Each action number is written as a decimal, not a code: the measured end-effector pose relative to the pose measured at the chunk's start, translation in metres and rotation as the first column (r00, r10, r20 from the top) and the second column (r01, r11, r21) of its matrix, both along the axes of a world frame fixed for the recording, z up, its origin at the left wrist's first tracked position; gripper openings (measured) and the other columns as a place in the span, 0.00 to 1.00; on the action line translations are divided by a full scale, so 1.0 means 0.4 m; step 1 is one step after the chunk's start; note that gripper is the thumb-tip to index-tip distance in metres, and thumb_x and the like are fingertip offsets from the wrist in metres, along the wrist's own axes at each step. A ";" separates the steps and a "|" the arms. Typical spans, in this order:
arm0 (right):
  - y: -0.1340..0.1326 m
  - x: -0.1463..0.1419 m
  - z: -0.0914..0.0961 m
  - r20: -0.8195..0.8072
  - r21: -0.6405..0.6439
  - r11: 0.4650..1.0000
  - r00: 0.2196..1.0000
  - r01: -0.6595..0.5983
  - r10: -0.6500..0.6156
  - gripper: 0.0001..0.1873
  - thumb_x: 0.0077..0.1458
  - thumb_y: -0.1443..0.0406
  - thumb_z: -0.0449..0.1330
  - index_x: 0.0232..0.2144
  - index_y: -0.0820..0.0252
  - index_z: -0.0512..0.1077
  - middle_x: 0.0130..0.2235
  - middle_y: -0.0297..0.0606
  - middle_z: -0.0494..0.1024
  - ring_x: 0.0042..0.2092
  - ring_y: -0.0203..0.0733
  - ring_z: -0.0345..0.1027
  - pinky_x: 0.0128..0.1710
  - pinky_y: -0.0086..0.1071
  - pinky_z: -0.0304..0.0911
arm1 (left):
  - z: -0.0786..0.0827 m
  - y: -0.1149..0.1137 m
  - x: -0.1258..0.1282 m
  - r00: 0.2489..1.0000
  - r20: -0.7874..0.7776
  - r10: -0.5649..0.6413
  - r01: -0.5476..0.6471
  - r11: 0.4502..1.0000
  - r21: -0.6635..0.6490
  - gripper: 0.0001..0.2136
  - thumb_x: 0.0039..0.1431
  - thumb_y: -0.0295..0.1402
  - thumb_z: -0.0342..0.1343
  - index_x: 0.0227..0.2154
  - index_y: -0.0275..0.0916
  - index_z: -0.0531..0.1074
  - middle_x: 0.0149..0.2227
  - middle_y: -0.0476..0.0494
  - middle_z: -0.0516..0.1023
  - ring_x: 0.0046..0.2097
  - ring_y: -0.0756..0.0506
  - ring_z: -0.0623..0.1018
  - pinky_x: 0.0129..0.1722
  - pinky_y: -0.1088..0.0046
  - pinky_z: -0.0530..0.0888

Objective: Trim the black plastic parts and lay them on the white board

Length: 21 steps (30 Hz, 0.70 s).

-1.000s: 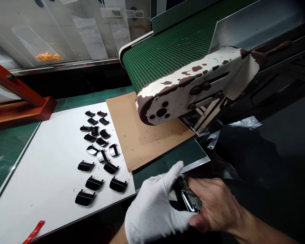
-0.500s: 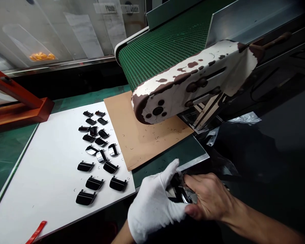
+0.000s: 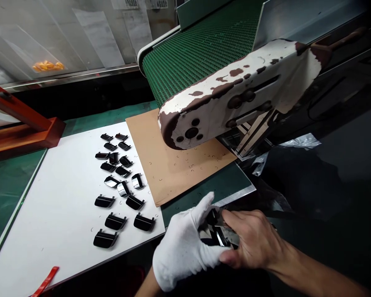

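Observation:
In front of my body, my left hand, in a white glove, is closed around a glossy black plastic part. My bare right hand is pressed up against that part from the right, its fingers curled and its thumb low. Something thin and shiny shows between the right thumb and fingers; its kind is mostly hidden. Several similar black plastic parts with small tabs, such as one part, lie on the white board to the left.
Small dark curls of scrap dot the cardboard sheet below the green conveyor belt. The conveyor's chipped white end juts over the table. An orange frame stands at left; a red strip lies at the near edge.
Both hands have shifted very slightly left with the black plastic part still between them. The view has moved a little; the parts on the board lie as before.

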State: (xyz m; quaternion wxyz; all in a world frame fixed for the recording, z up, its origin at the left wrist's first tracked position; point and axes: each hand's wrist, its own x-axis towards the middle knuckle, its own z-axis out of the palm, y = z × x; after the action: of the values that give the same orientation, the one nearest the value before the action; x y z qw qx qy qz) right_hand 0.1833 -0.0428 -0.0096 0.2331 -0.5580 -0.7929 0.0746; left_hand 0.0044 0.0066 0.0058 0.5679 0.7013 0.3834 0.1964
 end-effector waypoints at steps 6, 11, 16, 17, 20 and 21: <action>0.000 0.002 0.003 0.025 0.061 0.998 0.999 -0.022 0.020 0.47 0.57 0.37 0.25 0.20 0.62 0.70 0.16 0.38 0.70 0.17 0.41 0.66 0.18 0.34 0.52 | 0.009 -0.002 0.000 0.999 -0.026 -0.027 0.028 0.999 0.023 0.44 0.43 0.40 0.71 0.64 0.43 0.57 0.47 0.43 0.79 0.47 0.39 0.79 0.52 0.60 0.74; -0.007 0.006 -0.004 0.042 0.079 0.996 0.999 -0.038 0.035 0.47 0.59 0.39 0.25 0.17 0.62 0.69 0.14 0.38 0.68 0.15 0.39 0.63 0.17 0.34 0.49 | 0.005 -0.003 0.000 0.998 0.036 -0.047 0.046 0.999 0.029 0.42 0.43 0.37 0.71 0.63 0.42 0.60 0.50 0.42 0.78 0.50 0.38 0.78 0.55 0.62 0.72; -0.002 0.011 -0.008 0.024 0.102 0.993 0.998 -0.062 0.060 0.42 0.61 0.42 0.29 0.17 0.60 0.67 0.14 0.37 0.67 0.15 0.38 0.60 0.17 0.35 0.47 | 0.013 0.011 0.004 0.995 0.072 -0.070 0.071 0.997 -0.011 0.41 0.46 0.33 0.70 0.63 0.45 0.57 0.49 0.47 0.78 0.49 0.40 0.78 0.55 0.64 0.71; 0.000 0.011 -0.005 -0.008 0.102 0.993 0.998 -0.064 0.065 0.41 0.62 0.42 0.30 0.17 0.60 0.66 0.14 0.36 0.67 0.16 0.37 0.60 0.17 0.34 0.48 | 0.015 0.014 0.006 0.994 0.078 -0.074 0.076 0.997 -0.028 0.42 0.46 0.33 0.70 0.64 0.45 0.56 0.49 0.48 0.79 0.48 0.40 0.79 0.55 0.64 0.72; 0.002 0.003 0.007 -0.246 0.059 0.998 0.969 -0.013 0.027 0.34 0.59 0.40 0.39 0.20 0.58 0.64 0.15 0.29 0.61 0.16 0.34 0.56 0.17 0.32 0.50 | 0.010 0.013 0.014 0.994 0.106 -0.029 0.032 0.999 -0.027 0.42 0.48 0.38 0.69 0.64 0.42 0.55 0.48 0.45 0.78 0.47 0.39 0.79 0.50 0.64 0.75; -0.001 -0.003 0.012 -0.349 0.019 1.000 0.937 0.023 -0.015 0.31 0.58 0.39 0.44 0.23 0.58 0.65 0.16 0.27 0.58 0.16 0.33 0.55 0.16 0.30 0.50 | 0.003 0.010 0.016 0.993 0.118 0.012 -0.012 1.000 0.000 0.41 0.49 0.40 0.68 0.64 0.41 0.56 0.48 0.43 0.78 0.47 0.38 0.79 0.49 0.64 0.76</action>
State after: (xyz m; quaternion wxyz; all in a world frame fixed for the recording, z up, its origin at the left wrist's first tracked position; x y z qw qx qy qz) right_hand 0.1823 -0.0431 -0.0048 0.3770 -0.5410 -0.7343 0.1612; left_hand 0.0109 0.0108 0.0072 0.5881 0.6865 0.3533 0.2408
